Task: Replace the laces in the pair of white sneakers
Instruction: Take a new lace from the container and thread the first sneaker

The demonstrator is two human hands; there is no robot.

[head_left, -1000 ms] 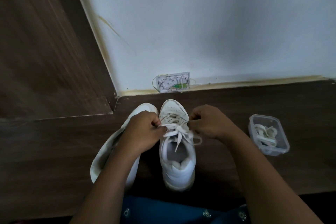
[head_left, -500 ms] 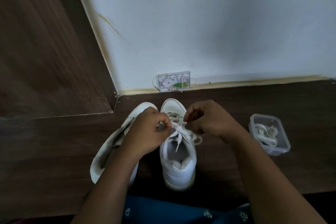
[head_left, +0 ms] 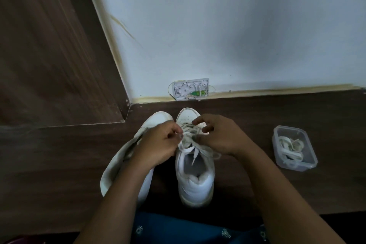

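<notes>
Two white sneakers stand on the dark wooden floor. The right sneaker point(head_left: 195, 176) is upright, toe toward the wall, with a white lace point(head_left: 188, 144) threaded through it. The left sneaker point(head_left: 118, 164) leans on its side, mostly hidden under my forearm. My left hand point(head_left: 158, 145) pinches the lace at the left of the shoe's tongue. My right hand point(head_left: 215, 134) pinches the lace on the right, its index finger raised over the toe rows. A loose lace end hangs into the shoe's opening.
A clear plastic container point(head_left: 295, 149) holding coiled white laces sits on the floor to the right. A small white wall box point(head_left: 191, 89) is at the skirting behind the shoes. A wooden panel point(head_left: 49, 55) rises at the left. My blue garment point(head_left: 178, 228) is at the bottom.
Both hands have closed in toward the middle of the lacing. My right hand shifted forward and left over the toe rows, with its index finger lifted.
</notes>
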